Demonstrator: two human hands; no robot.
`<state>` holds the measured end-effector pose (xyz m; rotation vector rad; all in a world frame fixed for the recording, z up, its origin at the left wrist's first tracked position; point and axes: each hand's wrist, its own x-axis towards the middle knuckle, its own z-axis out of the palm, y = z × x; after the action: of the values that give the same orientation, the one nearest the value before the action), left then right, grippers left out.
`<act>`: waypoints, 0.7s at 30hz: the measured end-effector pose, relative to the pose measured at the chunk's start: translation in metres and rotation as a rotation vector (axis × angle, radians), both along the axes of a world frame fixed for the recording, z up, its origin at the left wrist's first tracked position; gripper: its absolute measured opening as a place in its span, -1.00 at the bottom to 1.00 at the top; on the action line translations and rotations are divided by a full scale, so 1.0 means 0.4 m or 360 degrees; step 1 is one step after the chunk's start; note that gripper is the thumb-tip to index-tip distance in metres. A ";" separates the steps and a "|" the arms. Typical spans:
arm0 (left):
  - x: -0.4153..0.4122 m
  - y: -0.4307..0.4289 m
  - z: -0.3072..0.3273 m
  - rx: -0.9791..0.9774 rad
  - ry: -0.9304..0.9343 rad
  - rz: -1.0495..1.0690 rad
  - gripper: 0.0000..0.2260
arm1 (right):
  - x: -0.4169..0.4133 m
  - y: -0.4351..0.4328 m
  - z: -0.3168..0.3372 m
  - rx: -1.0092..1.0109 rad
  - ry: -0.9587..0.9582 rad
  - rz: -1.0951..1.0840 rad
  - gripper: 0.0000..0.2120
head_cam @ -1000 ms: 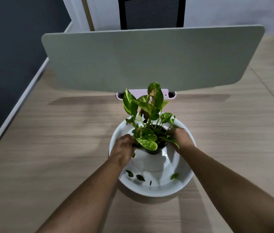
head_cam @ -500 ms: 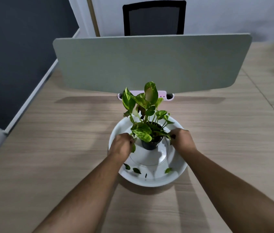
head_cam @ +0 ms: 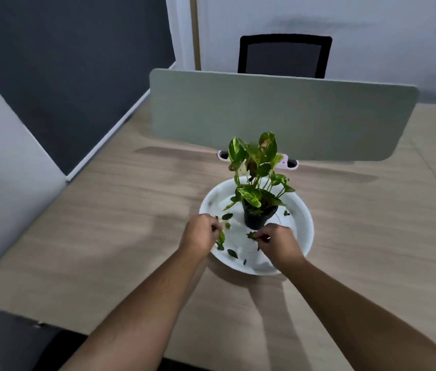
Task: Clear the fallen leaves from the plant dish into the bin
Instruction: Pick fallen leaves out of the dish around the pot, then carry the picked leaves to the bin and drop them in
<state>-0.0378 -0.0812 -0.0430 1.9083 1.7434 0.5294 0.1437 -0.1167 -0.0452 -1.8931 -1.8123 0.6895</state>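
A round white plant dish [head_cam: 301,210] sits on the wooden desk with a green potted plant [head_cam: 257,180] in a black pot [head_cam: 258,218] standing in it. Several small fallen leaves [head_cam: 232,253] lie on the dish's near side and one [head_cam: 286,213] to the right of the pot. My left hand [head_cam: 198,235] is at the dish's left rim, fingers pinched on a green leaf [head_cam: 221,238]. My right hand [head_cam: 278,245] is over the dish's front, pinching a small leaf [head_cam: 251,235]. No bin is in view.
A grey-green divider panel [head_cam: 278,113] stands across the desk behind the dish, with a pale pink clip holder [head_cam: 287,162] at its foot. A black chair [head_cam: 283,56] is beyond it. The desk's left edge [head_cam: 24,236] drops off beside a grey partition.
Both hands left the sides of the pot and came toward me to the dish's front, each pinching a leaf. The view swung left and pulled back.
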 end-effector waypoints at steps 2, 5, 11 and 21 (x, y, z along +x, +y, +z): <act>-0.035 -0.016 0.021 0.0030 -0.0034 0.0051 -0.83 | -0.051 -0.002 0.020 0.0045 0.0028 0.0038 -0.80; -0.123 -0.043 0.060 0.0133 -0.0054 0.0113 -0.83 | -0.147 0.001 0.051 0.0119 0.0076 0.0110 -0.83; -0.466 -0.175 0.121 0.0181 -0.0030 0.0433 -0.87 | -0.464 -0.020 0.084 0.0153 0.0117 0.0364 -0.82; -1.072 -0.620 0.045 -0.0066 0.0109 0.1187 -0.81 | -1.189 -0.253 0.032 0.0068 0.0154 0.1249 -0.84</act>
<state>-0.4666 -0.3293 -0.0251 1.2044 2.4741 0.6738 -0.3321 -0.2177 -0.0324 -1.0467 -2.4699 0.9489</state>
